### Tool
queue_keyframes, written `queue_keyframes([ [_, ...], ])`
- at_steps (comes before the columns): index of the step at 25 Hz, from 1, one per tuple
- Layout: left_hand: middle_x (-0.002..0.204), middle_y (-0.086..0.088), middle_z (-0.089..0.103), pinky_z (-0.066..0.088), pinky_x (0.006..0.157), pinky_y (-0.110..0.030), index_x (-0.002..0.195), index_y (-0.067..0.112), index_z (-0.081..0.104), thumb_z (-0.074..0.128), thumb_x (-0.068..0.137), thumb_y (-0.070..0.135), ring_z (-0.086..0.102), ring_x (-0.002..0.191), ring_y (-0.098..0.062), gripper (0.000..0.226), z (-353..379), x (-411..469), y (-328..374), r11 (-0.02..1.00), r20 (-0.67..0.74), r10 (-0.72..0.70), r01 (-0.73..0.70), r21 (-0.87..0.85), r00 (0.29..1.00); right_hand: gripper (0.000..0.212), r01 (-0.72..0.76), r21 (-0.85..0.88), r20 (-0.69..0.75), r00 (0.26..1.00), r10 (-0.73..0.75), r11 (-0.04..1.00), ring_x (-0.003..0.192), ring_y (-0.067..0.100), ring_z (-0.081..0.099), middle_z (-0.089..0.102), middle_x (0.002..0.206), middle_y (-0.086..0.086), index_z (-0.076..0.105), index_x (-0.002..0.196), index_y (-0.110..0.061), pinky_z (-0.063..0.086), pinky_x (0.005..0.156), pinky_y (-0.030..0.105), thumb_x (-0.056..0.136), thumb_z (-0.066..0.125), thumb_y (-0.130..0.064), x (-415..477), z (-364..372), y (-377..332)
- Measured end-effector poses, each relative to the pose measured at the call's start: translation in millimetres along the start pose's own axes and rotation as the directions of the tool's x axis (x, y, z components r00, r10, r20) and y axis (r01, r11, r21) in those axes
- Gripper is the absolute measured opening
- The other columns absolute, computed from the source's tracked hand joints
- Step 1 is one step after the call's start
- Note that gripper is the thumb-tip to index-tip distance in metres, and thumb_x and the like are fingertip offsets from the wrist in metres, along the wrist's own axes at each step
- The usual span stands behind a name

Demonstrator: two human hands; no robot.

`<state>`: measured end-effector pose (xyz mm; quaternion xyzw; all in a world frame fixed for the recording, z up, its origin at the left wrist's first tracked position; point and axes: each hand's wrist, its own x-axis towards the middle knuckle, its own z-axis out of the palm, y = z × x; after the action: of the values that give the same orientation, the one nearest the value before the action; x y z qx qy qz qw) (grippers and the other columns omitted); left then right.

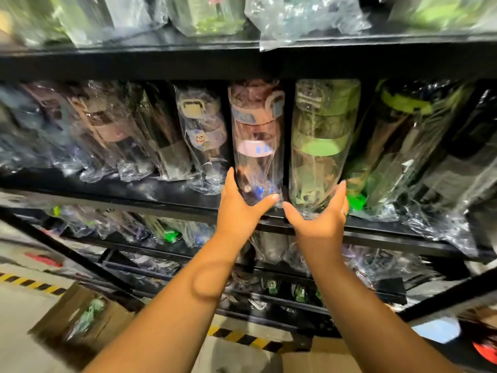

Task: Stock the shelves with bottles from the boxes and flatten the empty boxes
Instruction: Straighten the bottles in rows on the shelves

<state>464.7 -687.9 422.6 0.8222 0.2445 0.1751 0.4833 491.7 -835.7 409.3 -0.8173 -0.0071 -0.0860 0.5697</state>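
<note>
- The left grip (240,204) is wrapped round the foot of the pink-banded bottle (255,135), thumb across the front and fingers up its left side. The right grip (321,215) cups the foot of the green-banded bottle (320,135) the same way, thumb on the left and fingers on the right.
- Both bottles stand side by side at the front edge of the middle shelf (161,203), leaning back with their lids under the shelf above. Their bases sit right at the lip, where the grips meet them.
- Each is sealed in a loose clear bag. I'd judge them empty plastic, so light and stiff enough to push from the bottom without buckling.
- The film looks slick and crinkly. It could slide over the bottle, so the sound hold is low on the hard body through the bag, not on the slack plastic bunched at the foot.
- A push too high would likely tip them into the row behind.
- Just left stands a bagged bottle with a cartoon sticker (201,130). Just right, a dark bottle with a lime lid (398,130) tilts toward the green one.
- More bagged bottles fill the shelf above (204,20) and the shelf below (166,235), too blurred to tell apart.
- An open cardboard box (80,316) sits on the floor at lower left with something green inside, beside yellow-and-black tape (32,285).
</note>
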Motion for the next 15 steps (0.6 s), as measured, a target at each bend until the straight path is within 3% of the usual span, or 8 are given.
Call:
queue_keyframes([
  [2, 0.141, 0.006, 0.051, 0.041, 0.108, -0.034, 0.143, 0.027, 0.043, 0.076, 0.076, 0.058, 0.050, 0.127, -0.011, 0.081, -20, -13, -5, 0.999, -0.022, 0.031, -0.030, 0.024, 0.999, 0.100, 0.097, -0.001, -0.023, 0.995, -0.097, 0.995, 0.143, 0.026, 0.025, 0.025, 0.154, 0.008, 0.022, 0.153, -0.015, 0.027, 0.115, 0.035, 0.076, 0.082, -0.036, -26, -11, 4],
  [4, 0.129, 0.006, 0.054, 0.043, 0.103, -0.029, 0.133, 0.026, 0.051, 0.073, 0.084, 0.047, 0.053, 0.119, -0.011, 0.058, -45, -19, -16, 0.996, -0.112, 0.077, -0.072, 0.046, 0.991, 0.072, 0.252, -0.013, -0.047, 0.966, -0.253, 0.968, 0.132, 0.028, 0.036, 0.033, 0.136, -0.004, 0.036, 0.139, -0.020, 0.038, 0.109, 0.044, 0.080, 0.074, -0.035, -50, -17, 3],
  [6, 0.124, 0.006, 0.052, 0.043, 0.101, -0.028, 0.128, 0.025, 0.053, 0.073, 0.085, 0.042, 0.053, 0.114, -0.010, 0.050, -73, -14, -23, 0.994, -0.190, 0.107, -0.098, 0.053, 0.976, 0.053, 0.370, 0.005, 0.006, 0.929, -0.370, 0.929, 0.120, 0.027, 0.045, 0.037, 0.123, -0.009, 0.043, 0.127, -0.022, 0.044, 0.099, 0.043, 0.083, 0.066, -0.039, -66, -12, -8],
  [8, 0.127, 0.001, 0.048, 0.042, 0.105, -0.032, 0.129, 0.021, 0.051, 0.075, 0.084, 0.039, 0.051, 0.115, -0.013, 0.054, -97, 2, -35, 0.995, -0.246, 0.093, -0.082, 0.056, 0.965, 0.052, 0.433, -0.008, 0.134, 0.894, -0.428, 0.902, 0.117, 0.025, 0.049, 0.044, 0.123, -0.004, 0.046, 0.127, -0.022, 0.041, 0.099, 0.033, 0.083, 0.065, -0.041, -73, 15, -27],
  [11, 0.133, -0.002, 0.039, 0.037, 0.110, -0.038, 0.139, 0.014, 0.042, 0.078, 0.082, 0.038, 0.044, 0.127, -0.021, 0.072, -123, 30, -51, 0.999, -0.263, 0.032, -0.022, 0.040, 0.964, 0.067, 0.288, 0.025, 0.276, 0.918, -0.283, 0.957, 0.126, 0.015, 0.046, 0.043, 0.132, -0.003, 0.044, 0.140, -0.020, 0.035, 0.102, 0.022, 0.083, 0.076, -0.034, -72, 78, -60],
  [15, 0.150, -0.006, 0.031, 0.031, 0.114, -0.032, 0.150, 0.014, 0.029, 0.080, 0.080, 0.038, 0.035, 0.139, -0.021, 0.089, -149, 64, -70, 1.000, -0.204, 0.019, -0.017, 0.012, 0.979, 0.082, 0.126, 0.043, 0.060, 0.990, -0.128, 0.991, 0.135, 0.028, 0.040, 0.040, 0.146, 0.017, 0.036, 0.147, -0.002, 0.028, 0.111, 0.024, 0.082, 0.077, -0.029, -54, 152, -82],
])
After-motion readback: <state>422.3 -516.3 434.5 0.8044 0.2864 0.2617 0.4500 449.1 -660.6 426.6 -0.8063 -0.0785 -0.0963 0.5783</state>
